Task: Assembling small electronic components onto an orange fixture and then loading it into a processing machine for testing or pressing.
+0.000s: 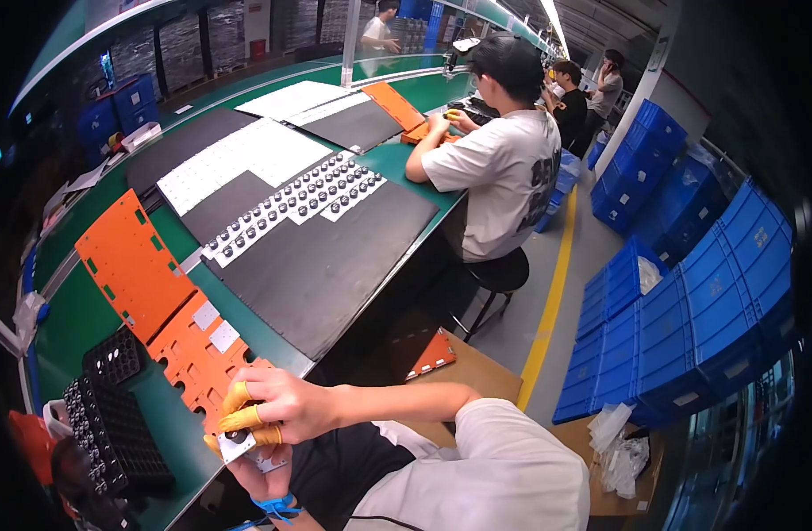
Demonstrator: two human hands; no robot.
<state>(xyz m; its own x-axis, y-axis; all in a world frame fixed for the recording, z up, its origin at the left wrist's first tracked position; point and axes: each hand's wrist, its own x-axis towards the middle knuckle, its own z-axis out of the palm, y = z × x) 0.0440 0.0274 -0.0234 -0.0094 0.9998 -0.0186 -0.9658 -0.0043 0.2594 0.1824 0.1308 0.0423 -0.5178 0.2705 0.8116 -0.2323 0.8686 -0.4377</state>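
My right hand [286,403], with yellow finger covers, is closed at the near end of the bench. Its fingers pinch a small pale square plate [234,450] with a black round part [237,435] on it. Just below, my left hand [262,480] is closed around another small pale plate [272,459]; its fingers are partly hidden. A blue band circles the left wrist. Beside both hands lies an orange fixture [183,352] with cut-out pockets and a raised orange lid [133,263]. Two pale square plates [223,336] rest on the fixture.
Black pocketed trays [127,438] stand left of my hands. Farther along the green bench, white plates with rows of black round parts [300,196] lie on a dark mat [326,265]. A co-worker [503,168] sits beyond. Blue crates [689,310] are stacked at right.
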